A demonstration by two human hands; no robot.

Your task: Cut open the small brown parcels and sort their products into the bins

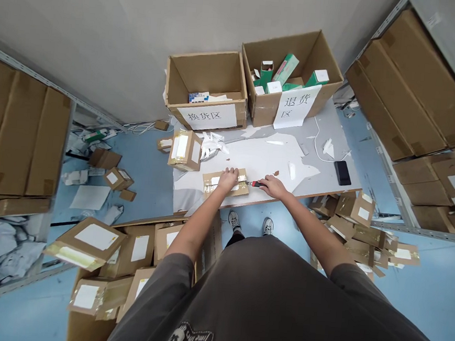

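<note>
A small, flat cardboard box [212,179] with clear tape lies near the front edge of the table. My left hand [229,179] rests on top of it with bent fingers, gripping it against the tabletop. In my right hand [272,186] is a red and black utility knife [256,184], held by its handle from the right. Its tip is at the taped right part of the box; how deep the blade goes cannot be made out.
Behind stand two open cartons with paper signs, the left carton [241,108] and the right carton [263,115] with green boxes. A taped box [191,154] and a phone [342,172] are on the table [252,151]. Parcels [138,250] fill a carton at lower left; more parcels [353,206] pile at right.
</note>
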